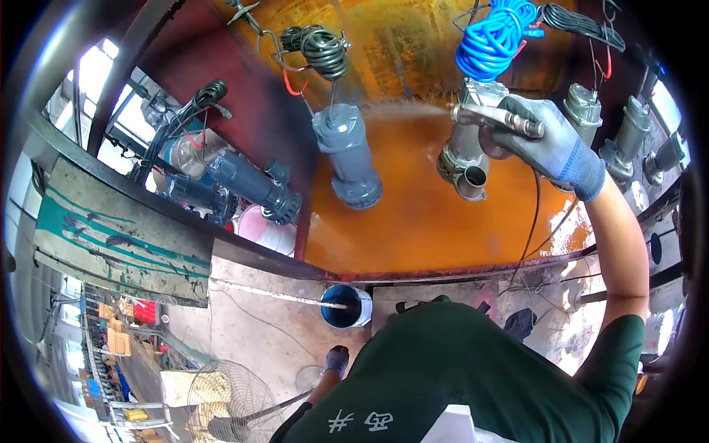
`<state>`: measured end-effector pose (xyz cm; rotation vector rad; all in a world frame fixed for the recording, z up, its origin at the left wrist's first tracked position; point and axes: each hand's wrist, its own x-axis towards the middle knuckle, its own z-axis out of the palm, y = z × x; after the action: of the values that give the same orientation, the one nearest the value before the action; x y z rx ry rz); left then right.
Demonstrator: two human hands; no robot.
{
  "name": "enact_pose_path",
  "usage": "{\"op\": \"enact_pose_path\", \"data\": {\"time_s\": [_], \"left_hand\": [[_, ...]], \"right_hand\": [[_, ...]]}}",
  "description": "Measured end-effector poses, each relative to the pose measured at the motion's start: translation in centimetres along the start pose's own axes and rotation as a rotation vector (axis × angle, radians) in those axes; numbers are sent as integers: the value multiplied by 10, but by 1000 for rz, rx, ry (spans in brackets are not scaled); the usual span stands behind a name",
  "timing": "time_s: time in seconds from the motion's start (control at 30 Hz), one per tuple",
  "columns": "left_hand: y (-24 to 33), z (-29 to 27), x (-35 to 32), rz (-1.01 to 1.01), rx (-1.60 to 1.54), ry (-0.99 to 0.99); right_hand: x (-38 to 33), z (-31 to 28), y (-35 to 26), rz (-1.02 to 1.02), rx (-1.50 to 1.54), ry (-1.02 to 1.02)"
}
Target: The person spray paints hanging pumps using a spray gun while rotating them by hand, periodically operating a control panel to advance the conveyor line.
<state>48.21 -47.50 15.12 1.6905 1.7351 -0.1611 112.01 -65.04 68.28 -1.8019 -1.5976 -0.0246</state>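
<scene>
Spraying is under way inside an orange-stained booth (443, 221): the right hand (546, 140), in a grey-blue knit glove, is closed around the grip of a metal spray gun (491, 118), and a pale mist fans out leftward from the nozzle. Straight along that mist, well to the left of the hand, hangs a submersible pump (347, 155) with a fully grey body under a coiled black cable (321, 48); judging by its even colour, it is coated or nearly so. Just below the gun, near the hand, hangs a second pump (465, 159) in bare silver metal under a blue coiled hose (493, 37), apparently unpainted. Further to the right of the hand, more silver pumps (635, 133) hang in a row, also bare, so most of the batch looks left to do. To the far left, outside the booth wall, grey finished-looking pumps (244, 184) lie stacked. The left hand (337, 359), dark-gloved, hangs low beside the body; whether it holds anything I cannot tell. A blue paint can (346, 306) with a stir stick stands just above it on the floor.
</scene>
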Motion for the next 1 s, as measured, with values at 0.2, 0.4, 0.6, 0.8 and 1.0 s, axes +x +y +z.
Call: {"op": "enact_pose_path", "data": {"time_s": [0.2,0.4,0.6,0.8,1.0], "left_hand": [[-2,-2,-1,-11,126,-6],[-72,17,24,67,-93,-41],[-67,34,16,-8,-105,39],[-10,13,-17,-33,-21,-13],[-26,13,-7,7,3,-38]], "right_hand": [[2,-8,-24,-79,259,-203],[9,-10,-28,-94,195,40],[24,-4,-53,-158,74,-153],[47,16,-73,-98,174,-82],[49,18,-88,-7,28,-233]]}}
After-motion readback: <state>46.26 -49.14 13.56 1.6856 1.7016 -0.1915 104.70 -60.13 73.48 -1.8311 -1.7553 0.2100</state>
